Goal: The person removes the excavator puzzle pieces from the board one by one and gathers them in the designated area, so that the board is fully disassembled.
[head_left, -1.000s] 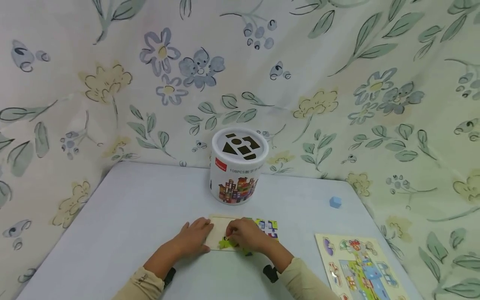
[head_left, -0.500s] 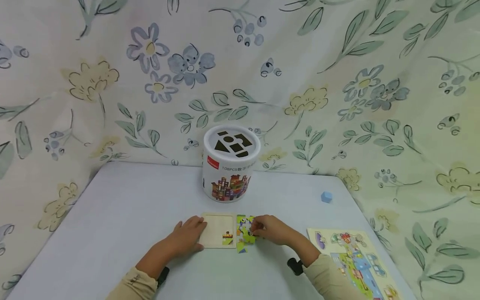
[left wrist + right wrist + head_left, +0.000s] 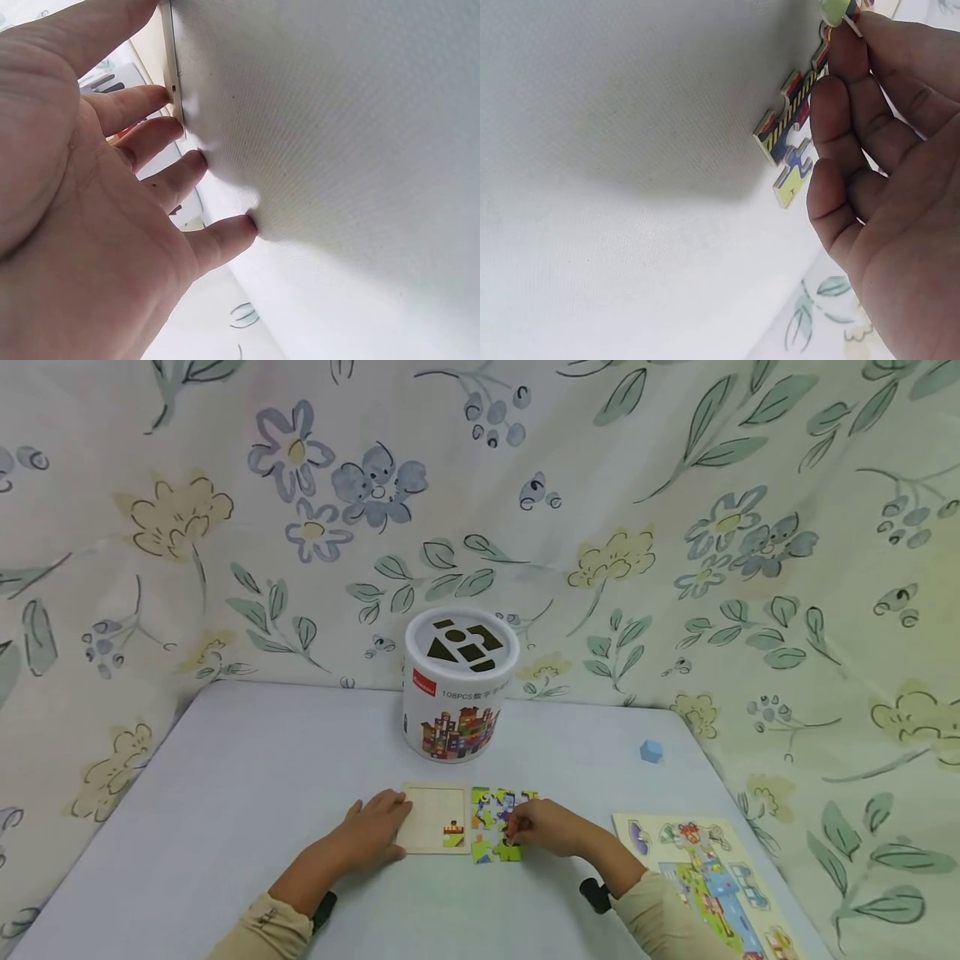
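My left hand (image 3: 369, 828) lies with fingers spread at the left edge of a shallow wooden puzzle tray (image 3: 427, 818). In the left wrist view its fingertips (image 3: 196, 159) touch the white tabletop and the tray's side. One corner of the tray, at lower right, bears a printed puzzle piece (image 3: 453, 835). Just right of the tray lie several loose jigsaw pieces (image 3: 483, 814), partly covered by my right hand (image 3: 546, 828). Between thumb and index finger, the right hand pinches a green-topped puzzle piece (image 3: 835, 10); a striped piece (image 3: 787, 116) lies close beside those fingers.
A white bucket (image 3: 459, 685) with shaped holes in its lid stands behind the tray. At right are a small blue block (image 3: 651, 751) and a colourful picture board (image 3: 705, 877). A floral cloth (image 3: 480, 485) hangs behind the table.
The right hand has left the tray's lower right corner, where a printed piece now shows, and moved right to the loose pieces. The left hand stays at the tray's edge.
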The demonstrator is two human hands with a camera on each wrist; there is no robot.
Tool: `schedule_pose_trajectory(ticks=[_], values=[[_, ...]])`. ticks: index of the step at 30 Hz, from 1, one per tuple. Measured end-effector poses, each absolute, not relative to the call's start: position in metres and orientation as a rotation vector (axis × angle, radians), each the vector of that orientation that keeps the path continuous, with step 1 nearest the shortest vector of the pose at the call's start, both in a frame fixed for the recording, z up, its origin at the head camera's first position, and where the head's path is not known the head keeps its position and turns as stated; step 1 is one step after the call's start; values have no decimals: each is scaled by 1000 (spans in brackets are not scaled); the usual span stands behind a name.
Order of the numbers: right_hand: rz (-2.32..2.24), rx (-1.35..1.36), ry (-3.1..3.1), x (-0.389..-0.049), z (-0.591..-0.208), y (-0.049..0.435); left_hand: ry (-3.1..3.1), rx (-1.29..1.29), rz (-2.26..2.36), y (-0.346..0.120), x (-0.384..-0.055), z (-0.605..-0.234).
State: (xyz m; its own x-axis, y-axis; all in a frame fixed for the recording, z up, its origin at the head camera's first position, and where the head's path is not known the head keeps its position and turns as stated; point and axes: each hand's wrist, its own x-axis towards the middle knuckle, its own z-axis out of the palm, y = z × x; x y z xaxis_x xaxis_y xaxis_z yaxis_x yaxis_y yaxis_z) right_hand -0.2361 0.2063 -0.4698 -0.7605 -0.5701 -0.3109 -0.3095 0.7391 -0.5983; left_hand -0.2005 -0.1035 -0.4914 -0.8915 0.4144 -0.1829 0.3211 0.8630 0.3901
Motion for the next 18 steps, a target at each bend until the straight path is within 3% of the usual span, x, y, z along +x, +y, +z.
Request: schedule_pose_trajectory(ticks=[9,18], values=[[-719,-725,2477,-239,-466,196,2771,549,496,-107,-202,-486],[-519,-808,2576,-243,-471,149,2756,542,551,-103,-201,-491]])
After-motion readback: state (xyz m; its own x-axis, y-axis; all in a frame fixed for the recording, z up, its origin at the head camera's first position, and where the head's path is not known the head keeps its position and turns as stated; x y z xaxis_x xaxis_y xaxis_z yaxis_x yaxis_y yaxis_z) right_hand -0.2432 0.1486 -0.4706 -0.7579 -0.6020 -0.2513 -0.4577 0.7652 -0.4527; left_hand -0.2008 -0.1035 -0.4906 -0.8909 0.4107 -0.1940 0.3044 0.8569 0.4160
